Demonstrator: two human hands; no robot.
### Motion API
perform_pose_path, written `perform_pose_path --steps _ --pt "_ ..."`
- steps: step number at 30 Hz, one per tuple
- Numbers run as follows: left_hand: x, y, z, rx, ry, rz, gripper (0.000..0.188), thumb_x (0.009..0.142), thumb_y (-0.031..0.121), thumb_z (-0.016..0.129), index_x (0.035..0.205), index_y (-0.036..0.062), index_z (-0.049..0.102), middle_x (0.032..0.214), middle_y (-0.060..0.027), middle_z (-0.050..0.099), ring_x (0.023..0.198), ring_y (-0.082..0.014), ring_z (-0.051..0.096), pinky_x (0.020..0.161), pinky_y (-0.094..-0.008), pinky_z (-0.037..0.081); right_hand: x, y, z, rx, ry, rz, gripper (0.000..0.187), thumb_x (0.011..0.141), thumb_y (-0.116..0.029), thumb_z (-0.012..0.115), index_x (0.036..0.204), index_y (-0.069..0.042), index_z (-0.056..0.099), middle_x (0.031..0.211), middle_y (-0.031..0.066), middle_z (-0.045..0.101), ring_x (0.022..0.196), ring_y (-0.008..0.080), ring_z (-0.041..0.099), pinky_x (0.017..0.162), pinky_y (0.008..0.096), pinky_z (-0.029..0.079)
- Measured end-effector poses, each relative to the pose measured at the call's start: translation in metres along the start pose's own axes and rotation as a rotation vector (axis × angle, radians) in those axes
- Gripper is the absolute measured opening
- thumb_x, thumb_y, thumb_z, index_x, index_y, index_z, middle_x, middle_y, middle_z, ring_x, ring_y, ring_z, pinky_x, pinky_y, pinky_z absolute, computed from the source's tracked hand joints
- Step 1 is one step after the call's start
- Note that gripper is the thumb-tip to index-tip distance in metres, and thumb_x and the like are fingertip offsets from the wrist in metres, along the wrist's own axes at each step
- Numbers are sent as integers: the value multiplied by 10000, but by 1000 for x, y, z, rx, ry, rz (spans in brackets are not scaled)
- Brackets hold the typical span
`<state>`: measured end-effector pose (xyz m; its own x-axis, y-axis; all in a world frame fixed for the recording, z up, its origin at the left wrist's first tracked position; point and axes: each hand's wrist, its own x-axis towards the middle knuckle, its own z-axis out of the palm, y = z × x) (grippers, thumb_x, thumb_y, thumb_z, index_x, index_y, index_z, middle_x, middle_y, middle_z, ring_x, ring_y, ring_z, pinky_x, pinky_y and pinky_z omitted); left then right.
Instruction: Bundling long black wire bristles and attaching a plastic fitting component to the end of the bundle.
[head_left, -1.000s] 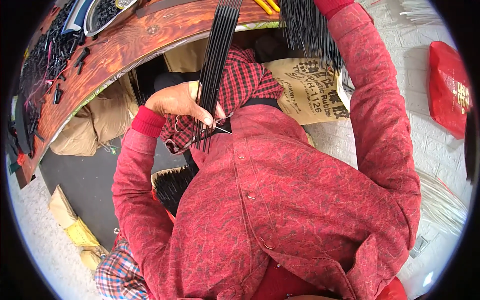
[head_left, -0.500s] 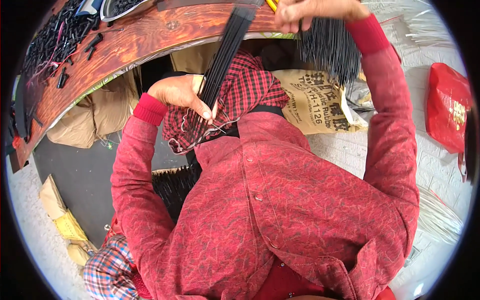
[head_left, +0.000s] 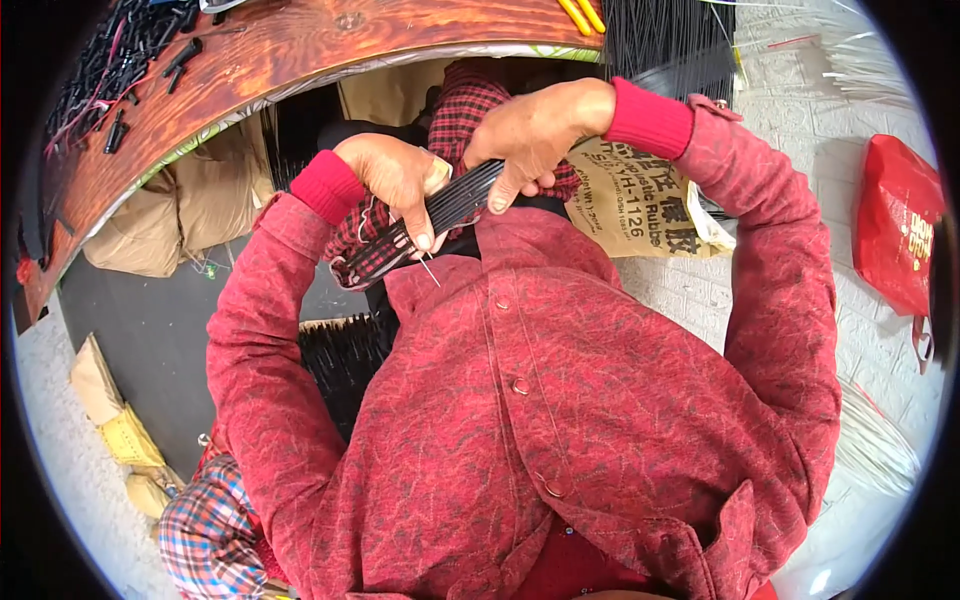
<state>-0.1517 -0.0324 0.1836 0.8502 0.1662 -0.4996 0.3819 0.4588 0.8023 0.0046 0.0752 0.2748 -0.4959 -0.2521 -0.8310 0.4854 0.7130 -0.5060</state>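
Fingers of both hands are closed on one thing: a flat bundle of thin black plastic strips (head_left: 440, 215), held across the chest just below the wooden bench edge.

Head view, the only one I have. Left hand (head_left: 395, 180) pinches the bundle near its lower end, thumb on top, fingertips curled under. Right hand (head_left: 530, 135) clamps the upper end, wrapped around the strips. Bundle runs slantwise between them, its lower end over the red checked cloth (head_left: 380, 240).

My judgement: light, springy, smooth-skinned strips that will fan out or slide lengthwise if gripped loosely. Best hold is where the hands sit now, one near each end, squeezing the flat faces so the stack stays together.

Nearby: curved brown wooden bench top (head_left: 290, 60) with loose black pieces (head_left: 120, 70), a printed tan sack (head_left: 640, 200), a red plastic bag (head_left: 895, 225) well apart.
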Motion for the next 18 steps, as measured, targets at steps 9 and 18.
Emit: perform_pose_path --steps 9,18 --pt "17 -10 -3 61 -109 -3 280 817 140 848 1026 -16 745 911 -74 770 790 -145 713 750 -297 564 20 31 8 243 -246 -74 379 1030 -423 584 974 -53 644 700 -15 592 593 94 571 549 285 484" --pt "3 -7 -1 144 20 -19 351 821 215 844 1067 -17 749 856 -49 765 786 -114 695 713 -274 547 27 34 19 298 -201 -59 387 1038 -437 560 887 -83 596 672 -58 526 567 64 517 519 259 452"
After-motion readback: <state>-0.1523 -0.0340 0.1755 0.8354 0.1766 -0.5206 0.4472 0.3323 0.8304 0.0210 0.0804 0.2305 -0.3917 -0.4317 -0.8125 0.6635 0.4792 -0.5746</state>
